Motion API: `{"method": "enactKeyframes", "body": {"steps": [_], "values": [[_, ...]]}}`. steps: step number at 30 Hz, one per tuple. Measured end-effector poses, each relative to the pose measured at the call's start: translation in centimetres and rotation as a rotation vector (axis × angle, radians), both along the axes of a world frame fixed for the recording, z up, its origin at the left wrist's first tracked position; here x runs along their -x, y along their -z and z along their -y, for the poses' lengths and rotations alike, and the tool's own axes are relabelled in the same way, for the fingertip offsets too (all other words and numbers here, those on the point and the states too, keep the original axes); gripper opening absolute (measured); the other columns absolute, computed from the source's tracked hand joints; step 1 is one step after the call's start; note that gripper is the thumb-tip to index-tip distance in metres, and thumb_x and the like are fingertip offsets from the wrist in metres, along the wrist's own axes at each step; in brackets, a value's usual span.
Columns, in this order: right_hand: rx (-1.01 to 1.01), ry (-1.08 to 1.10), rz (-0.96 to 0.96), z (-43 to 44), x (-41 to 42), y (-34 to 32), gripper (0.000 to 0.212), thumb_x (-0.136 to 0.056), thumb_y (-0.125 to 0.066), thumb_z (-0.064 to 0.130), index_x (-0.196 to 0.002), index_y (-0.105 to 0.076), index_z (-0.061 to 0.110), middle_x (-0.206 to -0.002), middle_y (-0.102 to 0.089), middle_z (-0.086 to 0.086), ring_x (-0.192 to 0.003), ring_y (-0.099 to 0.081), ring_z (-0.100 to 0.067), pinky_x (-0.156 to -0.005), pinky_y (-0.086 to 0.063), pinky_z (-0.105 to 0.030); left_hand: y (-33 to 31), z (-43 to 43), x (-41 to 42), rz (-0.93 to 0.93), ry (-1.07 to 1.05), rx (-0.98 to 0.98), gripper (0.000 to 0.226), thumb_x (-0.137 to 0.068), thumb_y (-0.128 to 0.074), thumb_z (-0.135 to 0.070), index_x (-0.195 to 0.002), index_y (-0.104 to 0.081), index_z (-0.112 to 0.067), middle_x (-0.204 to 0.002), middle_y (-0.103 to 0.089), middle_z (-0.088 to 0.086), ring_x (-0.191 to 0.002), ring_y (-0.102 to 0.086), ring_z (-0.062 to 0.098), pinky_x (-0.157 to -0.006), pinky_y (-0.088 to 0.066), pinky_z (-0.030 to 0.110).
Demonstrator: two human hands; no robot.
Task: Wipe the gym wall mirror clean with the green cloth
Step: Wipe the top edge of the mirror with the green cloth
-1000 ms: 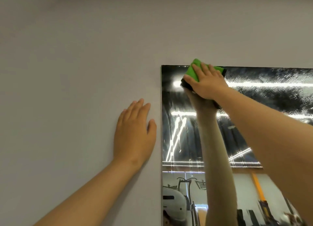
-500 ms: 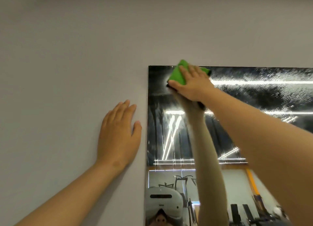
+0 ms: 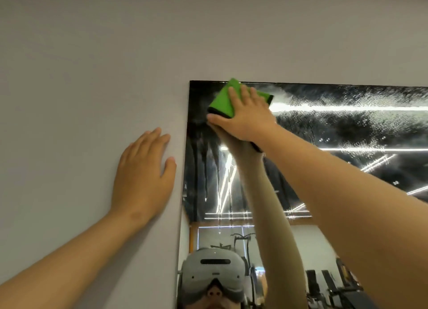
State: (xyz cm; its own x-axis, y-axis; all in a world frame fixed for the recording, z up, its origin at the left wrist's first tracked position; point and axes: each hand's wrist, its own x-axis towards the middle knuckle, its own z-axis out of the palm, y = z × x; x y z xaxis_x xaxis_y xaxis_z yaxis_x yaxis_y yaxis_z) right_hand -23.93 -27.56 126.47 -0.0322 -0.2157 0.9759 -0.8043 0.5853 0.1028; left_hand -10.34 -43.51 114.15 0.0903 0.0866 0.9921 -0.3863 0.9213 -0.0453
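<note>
The wall mirror (image 3: 347, 132) fills the right of the head view, its top left corner near the middle. A folded green cloth (image 3: 221, 100) with a dark edge lies flat on the glass just below the top edge, near that corner. My right hand (image 3: 245, 119) presses it against the mirror, fingers straight over it and thumb along its lower edge. My left hand (image 3: 143, 176) rests flat on the grey wall just left of the mirror's edge. Streaks of liquid (image 3: 206, 160) run down the glass under the cloth; fine droplets (image 3: 335, 114) cover the upper glass to the right.
Plain grey wall (image 3: 92, 54) surrounds the mirror above and to the left. The glass reflects my raised arm, a grey headset (image 3: 213, 269), ceiling light strips and gym machines lower down.
My right hand has slid the cloth a little left along the mirror's top edge, closer to the corner. My left hand stays flat on the wall. The view has shifted.
</note>
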Motion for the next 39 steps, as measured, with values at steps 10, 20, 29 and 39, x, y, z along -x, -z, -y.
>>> {"method": "enactKeyframes", "body": {"steps": [10, 20, 29, 39], "values": [[-0.009, -0.044, -0.07, 0.7, 0.1, 4.4, 0.072, -0.102, -0.023, 0.062, -0.16, 0.004, 0.029, -0.167, 0.011, -0.008, -0.153, 0.014, -0.027, -0.123, 0.007, -0.041, -0.2, 0.0, 0.0, 0.014, 0.003, -0.026, 0.054, -0.101, -0.033, -0.033, -0.152, -0.038, -0.018, -0.162, -0.029, -0.001, -0.15, -0.021, 0.016, -0.121, -0.007, 0.028], [0.024, -0.087, 0.071, -3.0, 2.9, 6.3, 0.096, -0.089, -0.022, 0.08, -0.16, 0.003, 0.02, -0.168, 0.01, -0.005, -0.153, 0.014, -0.021, -0.124, 0.008, -0.039, 0.0, -0.4, 0.0, 0.019, -0.007, -0.055, 0.048, -0.104, -0.041, -0.026, -0.151, -0.041, -0.014, -0.161, -0.032, 0.004, -0.15, -0.024, 0.021, -0.124, -0.013, 0.037], [-0.062, -0.146, -0.047, -2.0, 1.8, 8.8, 0.093, -0.088, -0.02, 0.078, -0.16, -0.001, 0.022, -0.168, 0.007, -0.001, -0.153, 0.011, -0.016, -0.123, 0.007, -0.034, -0.4, -4.1, 1.8, 0.0, 0.03, -0.074, 0.055, -0.102, -0.034, -0.033, -0.151, -0.039, -0.007, -0.158, -0.036, 0.01, -0.148, -0.03, 0.025, -0.123, -0.019, 0.039], [-0.078, -0.137, -0.018, -2.3, 2.3, 9.6, 0.09, -0.09, -0.018, 0.076, -0.16, 0.005, 0.024, -0.167, 0.015, -0.003, -0.151, 0.021, -0.022, -0.123, 0.013, -0.039, 0.1, -5.1, 4.7, -0.009, 0.082, -0.078, 0.053, -0.106, -0.037, -0.03, -0.156, -0.028, -0.012, -0.164, -0.023, 0.002, -0.151, -0.019, 0.016, -0.125, -0.012, 0.033]]}}
